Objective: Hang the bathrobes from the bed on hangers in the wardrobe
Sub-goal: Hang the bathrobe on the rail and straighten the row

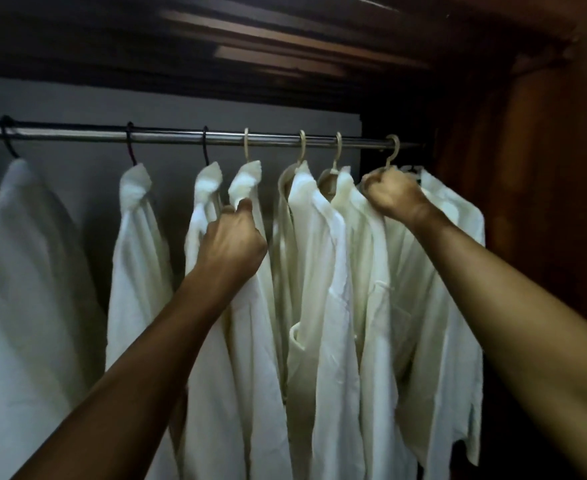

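Note:
Several white bathrobes hang on hangers from a metal rail (181,137) inside a dark wooden wardrobe. My left hand (231,242) grips the shoulder cloth of a white bathrobe (250,341) near the middle of the rail, just under its beige hook (247,145). My right hand (394,195) is curled round the neck of the rightmost beige hanger (391,152), whose hook sits on the rail. The bathrobe on that hanger (447,271) drapes below my wrist. Both arms reach up from the bottom of the view.
A thick white robe (18,271) hangs at the far left on a dark hanger. The wardrobe's brown side panel (544,202) stands close on the right. A wooden top shelf (285,39) runs above the rail.

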Demonstrator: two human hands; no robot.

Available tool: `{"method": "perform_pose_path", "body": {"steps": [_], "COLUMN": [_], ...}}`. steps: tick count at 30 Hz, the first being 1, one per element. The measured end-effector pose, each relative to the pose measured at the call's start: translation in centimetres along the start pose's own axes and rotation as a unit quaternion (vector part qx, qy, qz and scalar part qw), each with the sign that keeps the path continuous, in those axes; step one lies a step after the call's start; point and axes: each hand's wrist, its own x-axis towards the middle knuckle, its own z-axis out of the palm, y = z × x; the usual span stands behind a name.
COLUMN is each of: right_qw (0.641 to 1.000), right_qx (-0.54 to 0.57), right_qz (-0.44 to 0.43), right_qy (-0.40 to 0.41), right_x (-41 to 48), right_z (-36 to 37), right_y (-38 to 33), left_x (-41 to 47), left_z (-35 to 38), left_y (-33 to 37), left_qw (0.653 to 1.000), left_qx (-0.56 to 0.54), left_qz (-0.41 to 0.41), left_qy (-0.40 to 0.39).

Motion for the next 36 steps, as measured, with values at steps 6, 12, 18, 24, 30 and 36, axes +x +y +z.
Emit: {"method": "perform_pose_path", "body": {"steps": [6,12,18,24,30,36], "right_qw": [0.997,0.998,0.995,0.997,0.997,0.996], "right_qx": [-0.045,0.038,-0.043,-0.007,0.008,0.077], "right_qz": [0.065,-0.019,0.087,0.036,0.055,-0.015], "right_qy": [0.003,-0.053,0.025,-0.062,-0.054,0.051], "right_x": [1.5,1.4,1.6,1.7,0.7,-0.4], "right_z": [0.3,-0.4,-1.8,-1.0,-2.2,-3.9], "right_y": [7.0,5.7,12.7,13.8,12.4,5.5], "left_x": [0.5,1.5,1.6,1.5,1.4,1.6], "left_z": [-0.1,1.0,1.7,2.4,2.5,-0.3], "left_y": [1.2,3.9,3.4,3.3,2.6,1.3], "left_qw": [0.994,0.986,0.984,0.986,0.988,0.983], "left_qx": [0.073,0.1,0.139,0.126,0.1,-0.038], "left_qz": [0.067,0.134,0.107,0.105,0.119,0.173], "left_qy": [0.056,0.005,-0.04,-0.019,-0.022,0.04]}}
